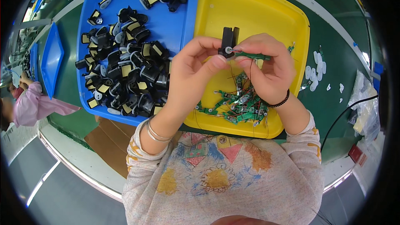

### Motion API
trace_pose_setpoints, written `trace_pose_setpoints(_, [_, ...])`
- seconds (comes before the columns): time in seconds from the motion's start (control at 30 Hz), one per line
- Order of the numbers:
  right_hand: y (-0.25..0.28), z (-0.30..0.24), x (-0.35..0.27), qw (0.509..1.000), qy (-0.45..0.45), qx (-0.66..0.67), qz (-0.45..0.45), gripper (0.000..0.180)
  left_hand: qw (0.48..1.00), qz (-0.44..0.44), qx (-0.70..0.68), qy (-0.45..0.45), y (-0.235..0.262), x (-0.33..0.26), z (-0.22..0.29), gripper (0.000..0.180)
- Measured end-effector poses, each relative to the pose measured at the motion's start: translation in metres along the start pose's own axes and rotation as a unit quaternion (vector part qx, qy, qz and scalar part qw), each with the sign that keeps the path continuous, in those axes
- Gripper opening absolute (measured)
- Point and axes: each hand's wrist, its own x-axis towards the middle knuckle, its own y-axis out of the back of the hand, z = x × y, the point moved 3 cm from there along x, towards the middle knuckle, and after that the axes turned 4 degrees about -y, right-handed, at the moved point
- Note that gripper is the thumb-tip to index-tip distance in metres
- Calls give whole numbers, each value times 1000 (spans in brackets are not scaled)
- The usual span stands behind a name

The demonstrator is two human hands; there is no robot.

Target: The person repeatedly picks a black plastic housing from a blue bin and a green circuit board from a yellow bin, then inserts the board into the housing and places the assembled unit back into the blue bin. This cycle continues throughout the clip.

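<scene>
My left hand (196, 60) grips a small black plastic housing (228, 38) between thumb and fingers, above the yellow tray (302, 27). Pinched in my right hand (271, 68) is a green circuit board (254, 56) with thin dark wires hanging from it. A small round silvery part (228, 50) shows at the housing's lower end, right by my right fingertips. Whether the board's end touches the housing I cannot tell. Below my hands a heap of similar green boards with wires (246, 108) lies in the yellow tray.
On the left a blue tray (89, 6) holds many black housings with cream pads (129, 58). White oval pieces (314, 73) and a clear plastic bag (364, 104) lie on the green table at right. A person in a pink sleeve (37, 104) is at far left, near another blue tray (53, 62).
</scene>
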Motion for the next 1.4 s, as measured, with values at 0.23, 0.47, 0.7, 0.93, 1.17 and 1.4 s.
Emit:
trace_pose_setpoints(0.23, [-1, -8, 5, 992, 102, -70, -21, 24, 998, 17, 42, -42, 1, -3, 8, 27])
trace_pose_setpoints(0.47, [-2, -12, 6, 985, 125, -112, -41, 25, 987, 44, 138, -69, 4, -5, 10, 25])
trace_pose_setpoints(0.7, [-4, -9, 4, 993, 72, -84, -31, 21, 977, 34, 164, -135, 3, -4, 14, 23])
trace_pose_setpoints(0.93, [-5, -9, 2, 998, 31, -54, -24, 19, 974, 30, 161, -158, 3, -5, 15, 21])
trace_pose_setpoints(1.17, [-7, -12, 2, 995, 84, -44, -27, 21, 974, 13, 145, -173, 1, -5, 19, 20])
trace_pose_setpoints(1.4, [-7, -19, 3, 989, 117, -73, -44, 23, 985, -26, 64, -160, 1, -5, 18, 20])
